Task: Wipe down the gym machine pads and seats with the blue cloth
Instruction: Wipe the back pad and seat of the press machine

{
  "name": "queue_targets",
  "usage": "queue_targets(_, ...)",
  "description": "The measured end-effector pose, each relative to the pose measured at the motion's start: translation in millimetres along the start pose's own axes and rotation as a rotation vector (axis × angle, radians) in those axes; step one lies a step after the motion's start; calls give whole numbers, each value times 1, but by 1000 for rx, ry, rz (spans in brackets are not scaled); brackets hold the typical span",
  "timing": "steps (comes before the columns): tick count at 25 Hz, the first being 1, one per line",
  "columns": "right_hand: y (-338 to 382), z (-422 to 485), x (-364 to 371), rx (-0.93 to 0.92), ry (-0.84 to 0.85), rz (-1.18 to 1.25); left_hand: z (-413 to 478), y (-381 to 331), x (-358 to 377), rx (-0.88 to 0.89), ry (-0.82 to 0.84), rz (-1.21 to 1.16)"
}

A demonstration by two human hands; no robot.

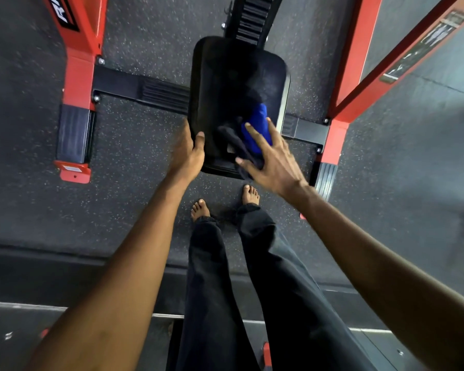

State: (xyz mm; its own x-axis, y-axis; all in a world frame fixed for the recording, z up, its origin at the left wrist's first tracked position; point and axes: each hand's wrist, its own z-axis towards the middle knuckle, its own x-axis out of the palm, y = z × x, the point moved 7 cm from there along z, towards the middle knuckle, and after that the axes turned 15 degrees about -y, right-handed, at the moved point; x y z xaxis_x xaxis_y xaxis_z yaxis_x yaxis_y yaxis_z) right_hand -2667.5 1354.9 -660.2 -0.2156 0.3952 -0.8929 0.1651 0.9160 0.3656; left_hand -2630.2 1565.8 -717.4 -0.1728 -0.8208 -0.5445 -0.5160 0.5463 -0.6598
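I am standing on the dark speckled rubber floor (pixel 145 210) and looking straight down between the red frame (pixel 82 76) uprights of the machine, which are rising on both sides of me. A black crossbar (pixel 123 85) is running between the uprights, low on the floor. My black trousers (pixel 212 290) are filling the lower middle of the view. The black seat pad (pixel 225 84) is sitting over the crossbar, directly in front of me. My left hand (pixel 188 153) is gripping the pad's near left edge, thumb lying on top and fingers wrapping out of sight round the side. My right hand (pixel 272 163) is spreading wide, fingers straight, and pressing down on the blue cloth (pixel 259 124), which is lying bunched on the near right part of the pad. A darker fold of fabric is trailing beside the blue; I cannot tell whether it is part of the same cloth. My bare feet (pixel 200 208) are resting on the floor just short of the pad.
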Motion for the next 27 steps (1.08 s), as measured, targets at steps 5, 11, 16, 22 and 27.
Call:
queue_targets(5,-7,22,16,206,-137,121,7,13,10,-48,48,73)
queue_targets(11,-49,103,14,440,-217,162,16,-10,22,-85,56,118)
queue_targets(16,-38,33,18,476,-271,310,21,-4,22,-83,76,183)
queue_targets(22,-49,46,17,554,-243,342,25,-3,21,-97,39,267)
queue_targets(27,-61,55,19,634,-237,462,26,0,19,-126,35,283)
